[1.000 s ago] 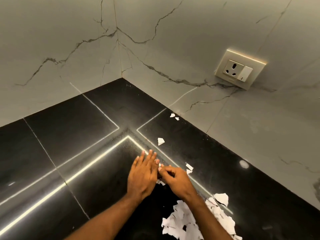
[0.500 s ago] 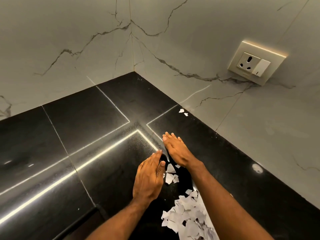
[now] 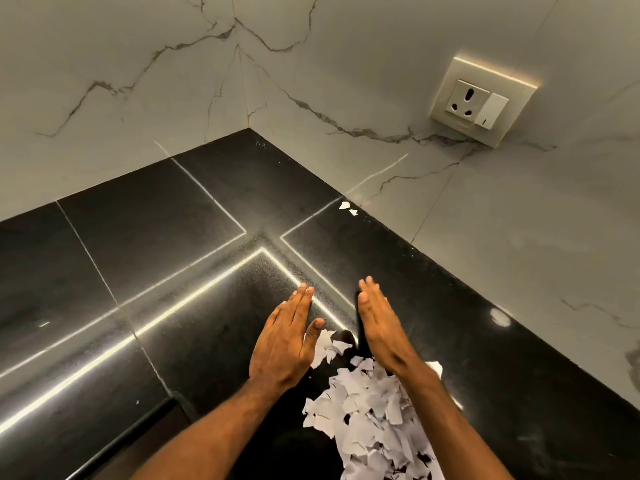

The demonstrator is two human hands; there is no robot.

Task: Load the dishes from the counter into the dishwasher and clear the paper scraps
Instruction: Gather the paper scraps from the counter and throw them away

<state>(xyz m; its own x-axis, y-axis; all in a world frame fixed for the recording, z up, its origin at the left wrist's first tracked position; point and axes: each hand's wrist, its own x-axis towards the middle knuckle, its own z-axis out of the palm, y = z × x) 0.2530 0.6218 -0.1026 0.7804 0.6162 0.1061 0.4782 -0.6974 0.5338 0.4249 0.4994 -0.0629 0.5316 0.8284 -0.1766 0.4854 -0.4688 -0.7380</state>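
**Scraps half-herded, two stragglers left by the wall**

Both hands stand on edge on the black table, palms facing, corralling torn paper. The left hand point(image 3: 282, 344) and the right hand point(image 3: 379, 327) have their fingers point(image 3: 300, 306) straight and pressed together, flat like paddles, holding nothing. Between them lie a few loose scraps point(image 3: 327, 346); the main paper pile point(image 3: 370, 420) sits just nearer the person than the hands, partly under the right forearm and running out of the bottom of the view.

Taking that pile as the landmark, the risks look like these. The scraps are light and ragged, so a quick sweep toward the pile could flick pieces over the hands or out through the gap at the fingertips, which do not meet. The table edge point(image 3: 138, 429) lies to the left of the pile and not far off; a push angled that way could send paper off it. Two small stray scraps point(image 3: 348, 207) rest well beyond the pile, up against the marble wall below the socket point(image 3: 479, 102), and could easily be forgotten. The right forearm could also drag or scatter the pile's near side as it pulls back. No dishes or dishwasher are in view.
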